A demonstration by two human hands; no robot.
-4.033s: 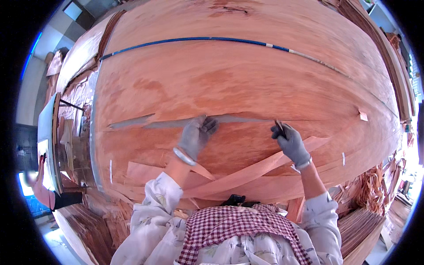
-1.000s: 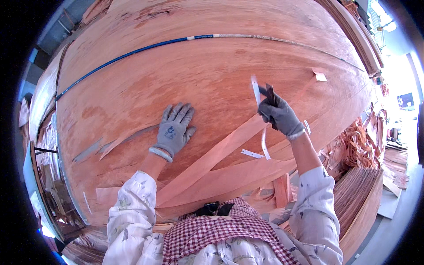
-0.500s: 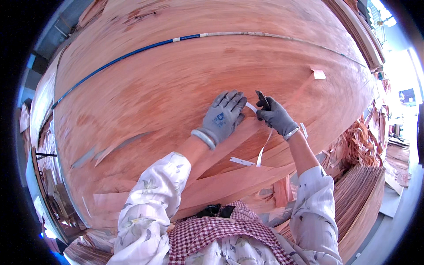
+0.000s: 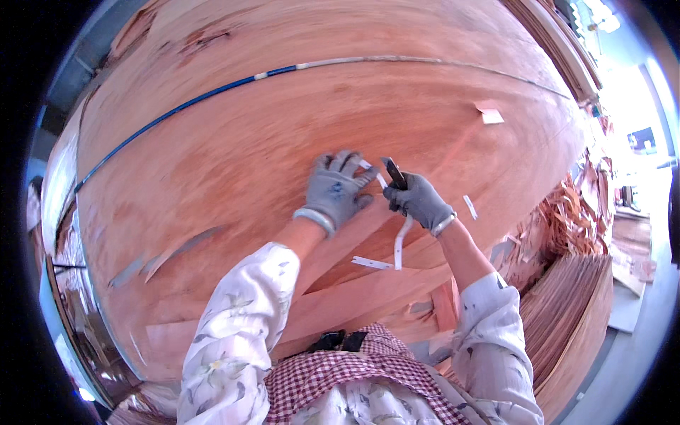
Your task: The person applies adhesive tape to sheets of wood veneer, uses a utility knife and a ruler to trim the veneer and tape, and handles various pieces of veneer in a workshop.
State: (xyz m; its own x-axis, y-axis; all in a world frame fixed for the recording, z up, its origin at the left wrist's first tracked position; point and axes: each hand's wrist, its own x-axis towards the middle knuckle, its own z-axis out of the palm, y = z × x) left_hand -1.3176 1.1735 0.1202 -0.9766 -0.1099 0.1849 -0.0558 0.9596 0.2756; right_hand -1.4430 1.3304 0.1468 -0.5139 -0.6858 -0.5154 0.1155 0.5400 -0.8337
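My left hand (image 4: pixel 334 188), in a grey glove, lies palm down on a wide reddish wood veneer sheet (image 4: pixel 248 159), fingers spread. By its fingertips a narrow white perforated tape (image 4: pixel 383 181) runs toward my right hand (image 4: pixel 423 202), also gloved. The right fingers are closed around a black-handled utility knife (image 4: pixel 395 174), its tip pointing up and away. Below that hand the tape's loose tail (image 4: pixel 399 248) hangs down over the veneer; whether the fingers also pinch the tape is hidden. A short tape piece (image 4: pixel 371 263) rests nearer me, another (image 4: pixel 470 207) to the right.
A long blue-and-white pole (image 4: pixel 212 93) crosses the sheet beyond my hands. A pale paper patch (image 4: pixel 491 116) sits at the right. Torn veneer scraps (image 4: pixel 570 216) and a veneer stack (image 4: pixel 574 304) stand to the right. The sheet has slits (image 4: pixel 180 248) at the left.
The whole view has shifted slightly. My left fingers have spread apart, showing more tape by their tips. My right hand with the knife has moved a little left and nearer me.
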